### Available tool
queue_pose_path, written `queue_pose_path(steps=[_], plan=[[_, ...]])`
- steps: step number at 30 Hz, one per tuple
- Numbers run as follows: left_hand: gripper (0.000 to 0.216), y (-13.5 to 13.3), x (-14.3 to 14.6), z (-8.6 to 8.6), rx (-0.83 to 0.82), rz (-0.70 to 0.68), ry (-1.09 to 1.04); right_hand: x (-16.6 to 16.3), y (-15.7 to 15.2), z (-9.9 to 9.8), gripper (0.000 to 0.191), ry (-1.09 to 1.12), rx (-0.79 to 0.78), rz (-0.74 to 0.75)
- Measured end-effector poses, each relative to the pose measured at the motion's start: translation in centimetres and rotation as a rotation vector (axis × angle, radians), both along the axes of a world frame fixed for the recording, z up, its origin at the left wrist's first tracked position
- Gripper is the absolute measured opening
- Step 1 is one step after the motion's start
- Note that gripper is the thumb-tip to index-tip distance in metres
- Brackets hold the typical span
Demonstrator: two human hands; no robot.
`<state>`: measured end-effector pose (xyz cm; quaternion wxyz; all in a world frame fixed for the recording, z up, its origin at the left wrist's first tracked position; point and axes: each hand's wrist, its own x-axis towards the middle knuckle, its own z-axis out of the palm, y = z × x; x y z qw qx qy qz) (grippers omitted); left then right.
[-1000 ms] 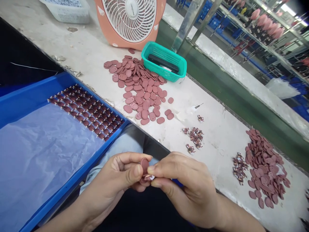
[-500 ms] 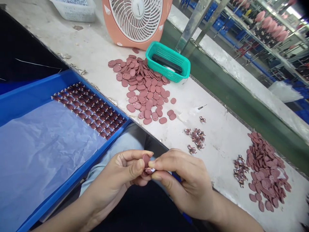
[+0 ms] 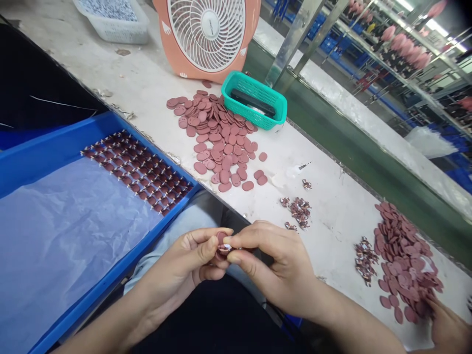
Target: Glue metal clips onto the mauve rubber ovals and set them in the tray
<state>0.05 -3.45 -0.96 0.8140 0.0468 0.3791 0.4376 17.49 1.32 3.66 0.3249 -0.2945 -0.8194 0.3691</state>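
My left hand (image 3: 177,260) and my right hand (image 3: 275,265) meet in front of me above my lap. Between them is a small oval mauve pad (image 3: 220,238), held in my left fingers. My right thumb and forefinger pinch a small white-and-brown printed piece (image 3: 225,248) against it. Part of the pad is hidden by my fingers. A large loose pile of the same oval pads (image 3: 217,137) lies on the bench, and a second pile (image 3: 405,260) lies to the right. Small printed pieces lie in clusters (image 3: 298,211) on the bench nearest my right hand.
A blue tray (image 3: 110,129) on my left holds rows of finished pieces (image 3: 136,172) above a crumpled plastic sheet (image 3: 73,236). A co-worker's hand (image 3: 448,327) is at the right pile. A teal basket (image 3: 254,101), a fan (image 3: 206,34) and a white basket (image 3: 110,24) stand on the bench.
My hands have risen slightly and the printed piece now sits closer against the pad. A co-worker's hand has entered at the lower right, by the right pile.
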Motion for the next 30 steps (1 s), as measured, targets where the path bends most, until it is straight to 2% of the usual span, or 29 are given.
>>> queue_pose_path(steps=[3, 7, 11, 18, 25, 28, 30], plan=[[0.029, 0.1, -0.1, -0.7, 0.017, -0.040, -0.057, -0.1, -0.1, 0.0, 0.015, -0.032, -0.002, -0.004], [0.023, 0.3, -0.3, -1.7, -0.021, -0.020, -0.123, -0.1, -0.2, -0.3, 0.038, -0.012, 0.047, -0.063], [0.026, 0.3, -0.7, -2.3, -0.080, 0.000, -0.196, 0.0, -0.2, -0.7, 0.021, -0.044, 0.035, -0.182], [0.027, 0.7, -1.0, -2.3, -0.064, 0.014, -0.215, -0.5, 0.0, -1.0, 0.023, -0.034, -0.096, -0.187], [0.019, 1.1, -1.3, -2.2, 0.021, -0.020, -0.183, -1.5, 0.3, -1.2, 0.017, -0.001, -0.110, -0.169], [0.023, 1.3, -1.5, -2.1, 0.007, -0.028, -0.152, -1.8, 0.3, -1.7, 0.016, 0.006, -0.066, -0.188], [0.032, 1.2, -1.6, -2.0, 0.007, -0.003, -0.077, -2.1, 0.3, -2.3, 0.017, 0.001, 0.052, -0.240]])
